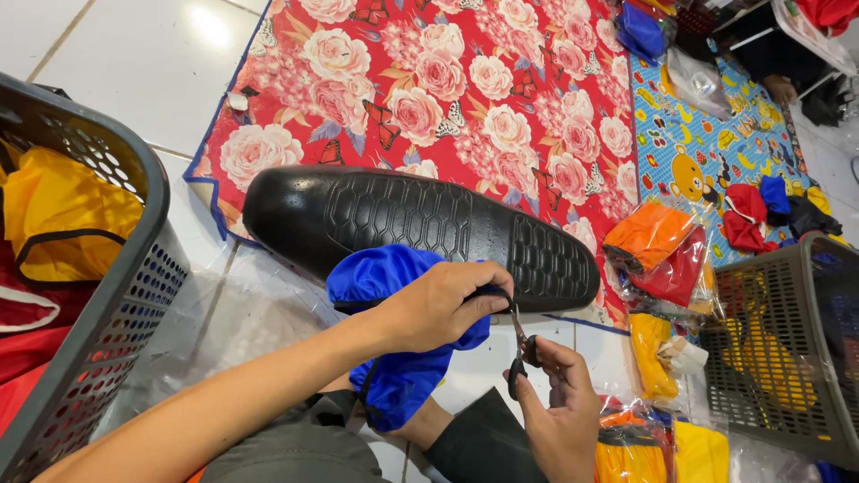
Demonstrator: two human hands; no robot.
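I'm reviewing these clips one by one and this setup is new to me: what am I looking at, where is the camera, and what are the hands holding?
There is no machine here. One camera, worn on a person's head, looks down at their two bare hands. The left hand grips a blue fabric cover pulled over a glossy black shoe, sole up. The right hand holds small dark scissors against the fabric. Beneath lie a red flowered mat and white floor tiles. Grey perforated plastic baskets stand either side, with bagged orange and yellow covers nearby.
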